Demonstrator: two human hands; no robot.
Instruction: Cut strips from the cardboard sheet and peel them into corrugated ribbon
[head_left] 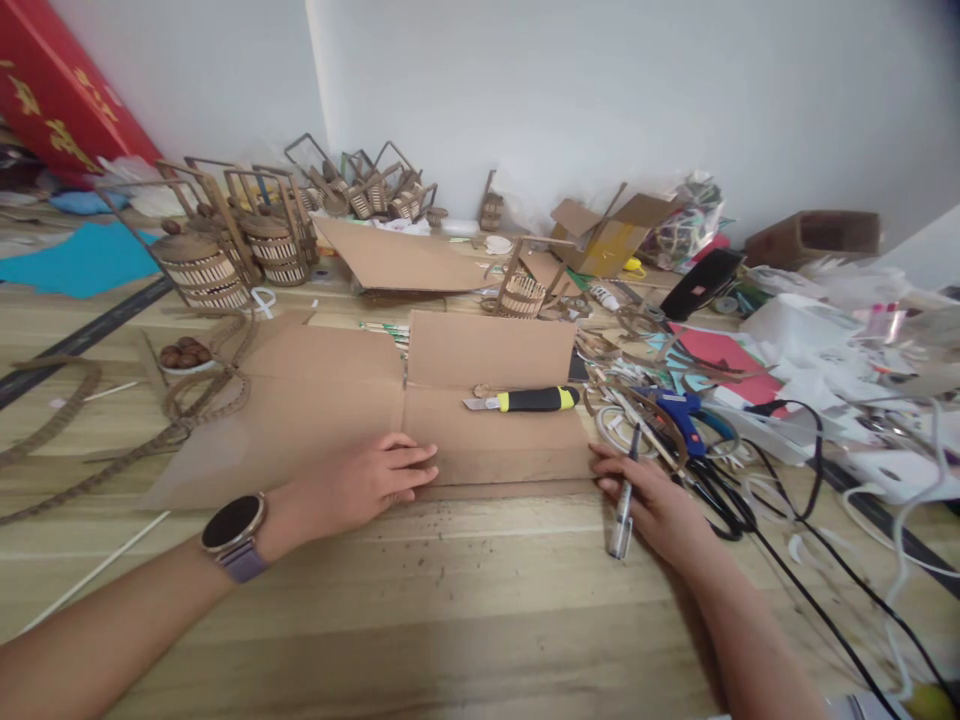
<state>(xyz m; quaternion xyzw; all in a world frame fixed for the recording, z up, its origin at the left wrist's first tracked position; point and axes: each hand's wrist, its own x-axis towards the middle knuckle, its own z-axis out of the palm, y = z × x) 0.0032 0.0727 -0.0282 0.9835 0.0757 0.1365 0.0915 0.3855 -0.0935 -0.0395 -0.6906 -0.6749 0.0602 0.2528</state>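
A flattened brown cardboard sheet lies on the wooden table in front of me. My left hand, with a dark watch on the wrist, rests flat on the sheet's near edge, fingers stretched out together. My right hand is at the sheet's right near corner and holds a grey pen, its tip pointing away from me. A utility knife with a black and yellow handle lies on the cardboard between the two hands, farther back.
Small cardboard baskets and frames stand at the back left. A blue glue gun, scissors, black cables, red paper and scraps crowd the right side. A dish of dark nuts sits left.
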